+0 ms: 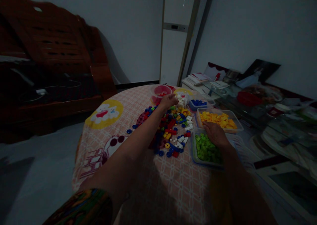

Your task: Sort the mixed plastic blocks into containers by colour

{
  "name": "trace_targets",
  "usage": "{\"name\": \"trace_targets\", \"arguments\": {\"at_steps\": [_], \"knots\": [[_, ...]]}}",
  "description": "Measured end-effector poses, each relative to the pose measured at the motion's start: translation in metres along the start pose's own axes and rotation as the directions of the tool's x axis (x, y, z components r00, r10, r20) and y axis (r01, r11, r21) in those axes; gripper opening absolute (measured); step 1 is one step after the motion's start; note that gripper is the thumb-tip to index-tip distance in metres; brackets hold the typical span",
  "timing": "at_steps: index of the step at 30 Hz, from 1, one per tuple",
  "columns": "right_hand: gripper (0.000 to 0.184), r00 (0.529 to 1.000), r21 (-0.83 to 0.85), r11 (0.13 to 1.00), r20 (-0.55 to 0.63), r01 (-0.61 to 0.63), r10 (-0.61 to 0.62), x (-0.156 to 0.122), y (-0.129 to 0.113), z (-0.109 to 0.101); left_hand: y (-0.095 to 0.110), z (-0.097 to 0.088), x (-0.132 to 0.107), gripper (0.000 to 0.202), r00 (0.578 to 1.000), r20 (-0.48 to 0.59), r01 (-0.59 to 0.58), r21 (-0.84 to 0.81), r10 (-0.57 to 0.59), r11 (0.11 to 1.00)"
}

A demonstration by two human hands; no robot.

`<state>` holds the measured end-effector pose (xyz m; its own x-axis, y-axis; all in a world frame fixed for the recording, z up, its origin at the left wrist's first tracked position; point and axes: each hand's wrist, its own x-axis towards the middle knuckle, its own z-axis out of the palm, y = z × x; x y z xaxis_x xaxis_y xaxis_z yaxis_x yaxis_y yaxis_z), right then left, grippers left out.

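A pile of small coloured bricks [173,129] lies on a round table with a pink checked cloth [138,103]. My left hand [169,101] reaches far across the pile, its fingers curled at a clear tub of white bricks [182,100]. What the fingers hold, if anything, is hidden. My right hand [216,134] rests palm down over the clear tub of green bricks [206,149], fingers bent at its far rim. Beyond it stand a tub of yellow bricks [218,119] and a tub of blue bricks [198,103].
A red tub [161,91] stands at the table's far edge. A dark wooden bench [49,70] fills the left. To the right a cluttered glass table [260,99] holds books and a red bowl. A white appliance [177,33] stands behind.
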<state>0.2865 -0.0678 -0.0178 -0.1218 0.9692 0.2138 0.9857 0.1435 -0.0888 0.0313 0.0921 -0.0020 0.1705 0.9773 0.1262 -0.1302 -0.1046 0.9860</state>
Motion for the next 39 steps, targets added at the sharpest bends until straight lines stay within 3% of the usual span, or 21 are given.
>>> {"name": "trace_targets", "arguments": {"at_steps": [2, 4, 8, 10, 14, 17, 19, 23, 28, 30, 34, 39], "knots": [[0.041, 1.000, -0.004, 1.000, 0.017, -0.012, 0.012, 0.001, -0.001, -0.001, -0.002, 0.002, 0.007, 0.053, 0.996, -0.054, -0.071, -0.025, 0.070, 0.997], [0.040, 0.999, -0.009, 1.000, 0.031, -0.020, 0.021, 0.001, -0.002, -0.002, -0.008, -0.001, 0.003, 0.054, 0.992, -0.045, -0.114, 0.062, 0.117, 0.992], [0.040, 0.999, -0.010, 1.000, 0.035, -0.029, 0.029, 0.001, -0.004, -0.003, -0.015, -0.014, -0.033, 0.033, 0.976, 0.191, -0.164, 0.349, 0.101, 0.923], [0.040, 0.998, -0.018, 0.999, 0.042, -0.035, 0.036, 0.001, -0.004, -0.004, -0.010, -0.016, -0.057, 0.022, 0.938, 0.340, -0.229, 0.471, 0.064, 0.852], [0.039, 0.998, -0.039, 0.999, 0.059, -0.031, 0.033, 0.001, -0.005, -0.006, 0.010, -0.010, -0.094, 0.011, 0.819, 0.572, -0.360, 0.581, -0.051, 0.729], [0.040, 0.998, -0.033, 0.999, 0.062, -0.022, 0.024, 0.002, -0.005, -0.007, 0.021, -0.006, -0.108, 0.013, 0.732, 0.661, -0.440, 0.644, -0.165, 0.626], [0.041, 0.997, -0.032, 0.999, 0.066, -0.034, 0.036, 0.002, -0.006, -0.008, 0.024, -0.005, -0.114, 0.016, 0.704, 0.668, -0.466, 0.690, -0.240, 0.553], [0.041, 0.996, -0.029, 0.999, 0.076, -0.043, 0.045, 0.002, -0.007, -0.008, 0.023, -0.002, -0.122, 0.015, 0.696, 0.642, -0.498, 0.754, -0.322, 0.428], [0.040, 0.998, -0.032, 0.999, 0.050, -0.038, 0.040, 0.001, -0.006, -0.008, 0.016, 0.008, -0.125, 0.015, 0.742, 0.583, -0.533, 0.812, -0.330, 0.238], [0.040, 0.998, -0.028, 0.999, 0.046, -0.032, 0.033, 0.001, -0.006, -0.007, 0.015, 0.008, -0.124, 0.015, 0.740, 0.581, -0.523, 0.814, -0.339, 0.253], [0.040, 0.999, -0.034, 0.999, 0.042, -0.029, 0.030, 0.001, -0.006, -0.007, 0.014, 0.001, -0.118, 0.008, 0.740, 0.592, -0.460, 0.792, -0.321, 0.401], [0.041, 0.999, -0.055, 0.998, 0.037, -0.022, 0.024, 0.001, -0.006, -0.006, -0.002, -0.008, -0.103, 0.008, 0.814, 0.555, -0.300, 0.654, -0.170, 0.694]]}}
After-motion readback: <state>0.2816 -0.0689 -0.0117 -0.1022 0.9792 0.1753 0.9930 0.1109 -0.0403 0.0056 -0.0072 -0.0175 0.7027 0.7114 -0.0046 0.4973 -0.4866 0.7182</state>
